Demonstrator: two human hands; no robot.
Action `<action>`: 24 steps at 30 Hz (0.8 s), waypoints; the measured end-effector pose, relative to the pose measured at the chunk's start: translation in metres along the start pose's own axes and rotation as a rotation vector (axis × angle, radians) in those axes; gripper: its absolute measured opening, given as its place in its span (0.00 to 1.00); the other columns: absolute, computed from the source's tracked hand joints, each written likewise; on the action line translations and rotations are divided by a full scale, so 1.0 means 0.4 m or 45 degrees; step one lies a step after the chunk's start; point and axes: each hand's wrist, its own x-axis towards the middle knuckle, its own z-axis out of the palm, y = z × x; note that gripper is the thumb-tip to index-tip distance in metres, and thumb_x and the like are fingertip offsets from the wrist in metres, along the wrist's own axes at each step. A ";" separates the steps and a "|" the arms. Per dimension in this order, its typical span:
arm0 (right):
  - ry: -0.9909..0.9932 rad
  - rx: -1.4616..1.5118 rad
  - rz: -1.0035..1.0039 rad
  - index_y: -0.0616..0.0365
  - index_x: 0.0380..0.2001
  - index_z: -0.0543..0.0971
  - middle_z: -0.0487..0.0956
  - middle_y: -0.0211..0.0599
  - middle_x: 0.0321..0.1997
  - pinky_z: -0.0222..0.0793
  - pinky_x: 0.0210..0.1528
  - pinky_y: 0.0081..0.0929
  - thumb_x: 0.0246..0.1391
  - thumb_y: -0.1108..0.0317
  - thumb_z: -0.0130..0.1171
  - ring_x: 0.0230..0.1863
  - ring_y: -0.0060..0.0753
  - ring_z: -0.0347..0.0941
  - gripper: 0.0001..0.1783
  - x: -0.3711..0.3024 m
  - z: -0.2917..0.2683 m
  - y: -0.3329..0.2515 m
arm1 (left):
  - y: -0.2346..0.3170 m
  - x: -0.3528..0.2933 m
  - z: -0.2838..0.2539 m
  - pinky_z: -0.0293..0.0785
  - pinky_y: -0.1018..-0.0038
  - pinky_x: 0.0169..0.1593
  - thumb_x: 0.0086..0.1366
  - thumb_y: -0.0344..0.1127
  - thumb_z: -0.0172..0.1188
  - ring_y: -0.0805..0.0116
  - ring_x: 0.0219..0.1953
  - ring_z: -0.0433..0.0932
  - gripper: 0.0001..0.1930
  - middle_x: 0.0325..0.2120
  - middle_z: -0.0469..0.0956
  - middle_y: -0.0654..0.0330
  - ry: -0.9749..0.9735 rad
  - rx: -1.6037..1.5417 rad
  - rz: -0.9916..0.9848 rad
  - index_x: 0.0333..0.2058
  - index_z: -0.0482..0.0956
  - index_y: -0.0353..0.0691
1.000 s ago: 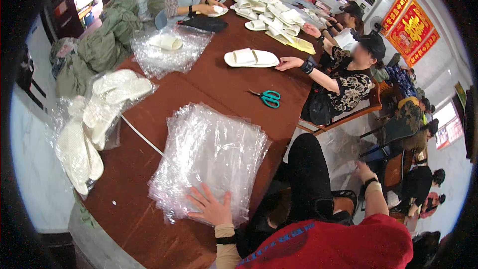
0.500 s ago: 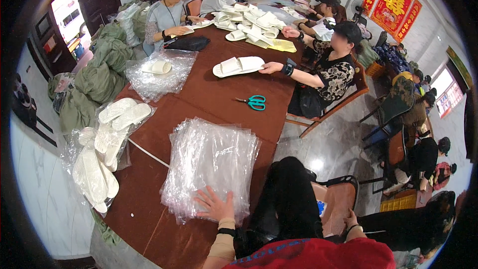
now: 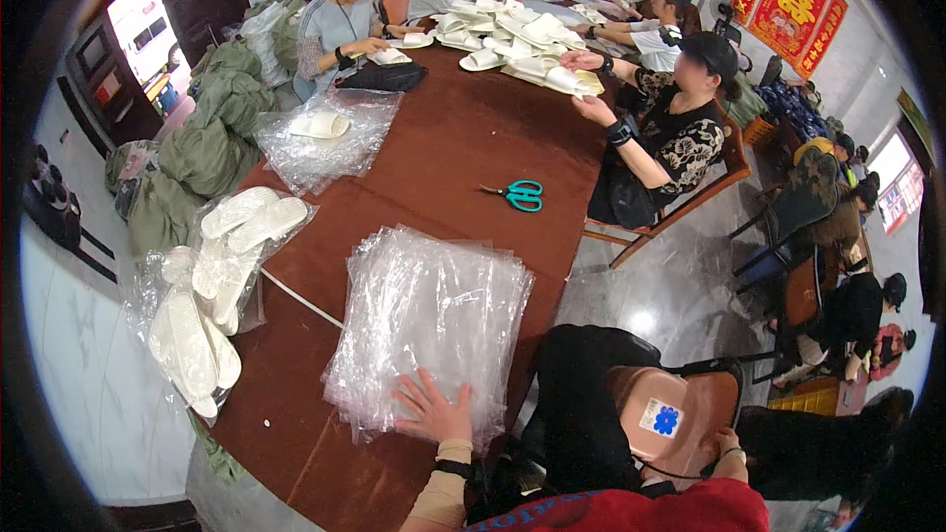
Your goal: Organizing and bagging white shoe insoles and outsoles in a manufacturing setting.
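Note:
My left hand lies palm down with fingers spread on the near edge of a stack of clear plastic bags. At my right side, my right hand is closed on the edge of a brown chair, its fingers partly hidden. Beside it is a pink plastic stool with a blue flower sticker. To the left of the bags, white slippers lie on and in clear plastic at the table edge. Teal-handled scissors rest beyond the stack.
The brown-covered table extends away from me. A pile of white slippers covers its far part, with co-workers seated around it. Another slipper sits on clear bags at the left. Green sacks line the left side.
The co-worker on the right has put a white slipper on the pile and let go. The pink stool shows more, and my right hand has moved slightly right. My left hand stays on the bags.

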 end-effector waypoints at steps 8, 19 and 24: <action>0.048 -0.707 -0.343 0.62 0.51 0.69 0.73 0.47 0.45 0.70 0.40 0.38 0.44 0.72 0.61 0.39 0.45 0.72 0.28 0.002 -0.044 0.084 | -0.022 0.016 -0.020 0.25 0.30 0.58 0.49 0.59 0.62 0.49 0.69 0.27 0.49 0.68 0.34 0.56 0.009 -0.060 0.088 0.66 0.46 0.54; 0.050 -1.397 -1.390 0.58 0.43 0.76 0.75 0.52 0.42 0.67 0.49 0.41 0.40 0.63 0.64 0.46 0.52 0.70 0.23 0.046 0.101 -0.342 | -0.036 0.065 -0.048 0.27 0.31 0.59 0.51 0.67 0.56 0.52 0.69 0.28 0.48 0.68 0.34 0.61 -0.054 0.010 0.224 0.66 0.46 0.58; -0.384 -1.071 -1.617 0.53 0.51 0.71 0.70 0.47 0.51 0.64 0.53 0.38 0.45 0.68 0.61 0.52 0.52 0.66 0.26 -0.161 0.478 -0.767 | -0.065 0.088 -0.069 0.26 0.32 0.59 0.51 0.67 0.55 0.54 0.69 0.29 0.47 0.68 0.34 0.62 -0.007 0.036 0.249 0.66 0.47 0.59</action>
